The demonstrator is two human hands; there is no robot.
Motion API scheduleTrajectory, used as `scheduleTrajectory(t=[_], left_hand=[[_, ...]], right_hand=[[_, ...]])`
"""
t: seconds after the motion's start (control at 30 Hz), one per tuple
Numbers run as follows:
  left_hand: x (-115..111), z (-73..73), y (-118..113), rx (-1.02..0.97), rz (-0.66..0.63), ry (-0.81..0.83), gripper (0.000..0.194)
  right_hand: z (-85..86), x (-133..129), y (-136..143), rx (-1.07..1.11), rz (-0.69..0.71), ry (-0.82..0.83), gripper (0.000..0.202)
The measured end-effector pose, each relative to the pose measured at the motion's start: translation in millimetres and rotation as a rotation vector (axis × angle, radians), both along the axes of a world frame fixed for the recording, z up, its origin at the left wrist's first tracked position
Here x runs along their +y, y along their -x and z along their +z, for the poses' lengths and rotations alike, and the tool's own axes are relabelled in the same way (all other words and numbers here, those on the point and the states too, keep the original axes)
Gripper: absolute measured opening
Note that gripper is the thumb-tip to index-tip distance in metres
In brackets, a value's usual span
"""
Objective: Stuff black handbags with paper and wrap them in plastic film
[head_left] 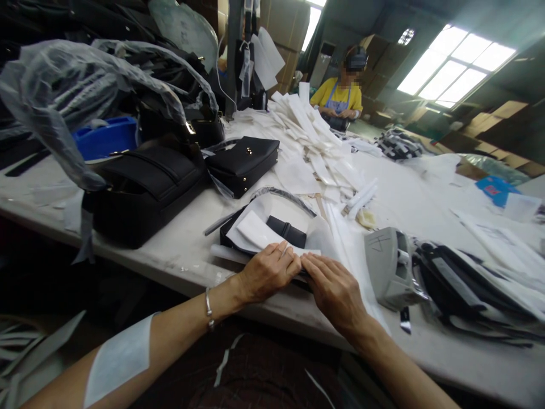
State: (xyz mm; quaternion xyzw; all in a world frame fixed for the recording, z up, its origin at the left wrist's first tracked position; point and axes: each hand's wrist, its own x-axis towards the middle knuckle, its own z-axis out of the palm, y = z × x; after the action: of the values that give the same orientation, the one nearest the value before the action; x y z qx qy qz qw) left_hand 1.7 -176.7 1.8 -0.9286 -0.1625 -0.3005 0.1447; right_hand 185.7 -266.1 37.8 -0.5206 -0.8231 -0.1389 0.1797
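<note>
A black handbag (289, 232) lies near the table's front edge, partly covered by white packing sheets (259, 232). Its handle (283, 193), wrapped in clear film, arches up behind it. My left hand (272, 270) is closed at the bag's near edge, thumb and fingers pinched together over the end of a white sheet. Right beside it, my right hand (334, 287) has its fingers bent down onto the same edge, the fingertips nearly meeting the left hand. What lies under the right fingers is mostly hidden.
Finished-looking black handbags (149, 182) stand at the left, one (244, 162) farther back. White strips (306, 130) are heaped behind. A grey tape dispenser (387, 264) and stacked black pieces (468, 289) sit at the right. A person in yellow (340, 99) works across the table.
</note>
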Motion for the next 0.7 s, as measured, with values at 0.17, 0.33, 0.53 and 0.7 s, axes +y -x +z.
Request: scheduleTrajectory(t=[0.17,0.33,0.53,0.7], left_hand=[[-2,-4.6,1,-0.011,-0.028,-0.009,0.022],[-3,-11.1,0,-0.036,-0.012,-0.029,0.026],[-1,-17.6,-2,-0.095,-0.013,-0.033,0.026],[0,-18.2,-1,-0.089,-0.024,-0.018,0.025]], right_hand=[[-2.9,-6,5,-0.004,-0.04,0.031,0.041],[-2.6,-5,5,0.092,-0.063,0.095,0.037],[-9.7,0,3,0.231,-0.076,0.143,0.037],[22.6,9,-4,0.475,-0.123,0.452,0.027]])
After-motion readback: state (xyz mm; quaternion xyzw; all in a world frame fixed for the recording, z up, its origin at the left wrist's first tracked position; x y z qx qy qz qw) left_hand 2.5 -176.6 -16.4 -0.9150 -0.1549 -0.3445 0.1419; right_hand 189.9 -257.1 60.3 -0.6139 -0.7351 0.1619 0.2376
